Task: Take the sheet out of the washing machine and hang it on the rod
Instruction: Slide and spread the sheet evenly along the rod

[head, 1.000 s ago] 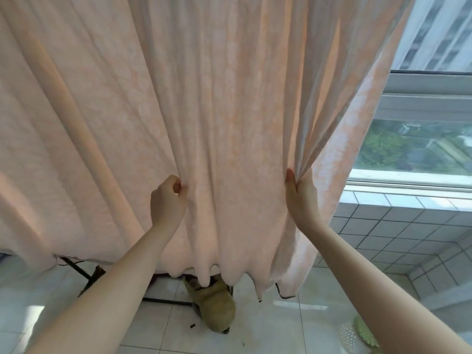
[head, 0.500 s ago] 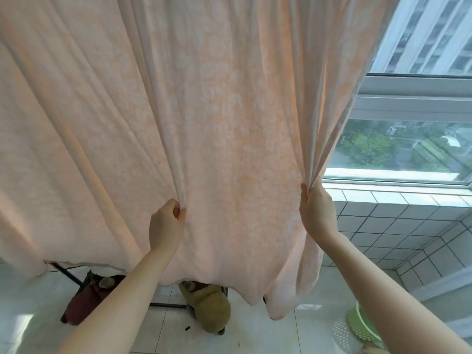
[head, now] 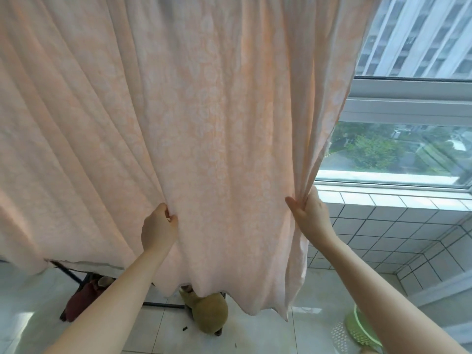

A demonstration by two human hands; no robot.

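Both hands are raised into the hanging cloth in the head view. Left hand (head: 158,227) has its fingers curled, pinching a fold of the pale peach, faintly flower-patterned cotton sheet (head: 204,129) between thumb and knuckles. Right hand (head: 310,212) grips the sheet's right edge, where the cloth is gathered into a tight bunch of pleats between thumb and fingers.

The sheet hangs down from above the top of the frame; what carries it is out of view. It fills most of the picture, and its lower hem ends in uneven scallops above the glossy white tiled floor (head: 255,335).

Below the sheet's hem, just under the left hand's forearm, lies a black metal frame bar (head: 163,305). Left of that bar, under the sheet's left part, sits a dark red cloth bundle (head: 81,300). Directly below the sheet's middle hem rests an olive-brown plush toy (head: 212,315). Lower right of the sheet, near the right forearm, stands a light green plastic basket (head: 360,328). Right of the sheet is a white-framed window (head: 408,108) above a white tiled ledge (head: 383,226).
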